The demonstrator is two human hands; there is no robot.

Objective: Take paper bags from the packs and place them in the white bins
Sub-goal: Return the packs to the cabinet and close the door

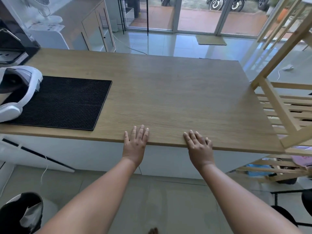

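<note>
My left hand (135, 140) lies flat, palm down, on the near edge of a wooden table (168, 92), fingers apart and holding nothing. My right hand (199, 143) rests the same way a little to the right, also on the near edge, with a ring on one finger. No paper bags, packs or white bins show in this view.
A black ribbed mat (67, 102) covers the table's left part, with a white and grey headset (18, 92) on its left end. A slatted wooden rack (287, 105) stands against the table's right side. A black machine (15, 44) sits at the far left. Glass doors are beyond.
</note>
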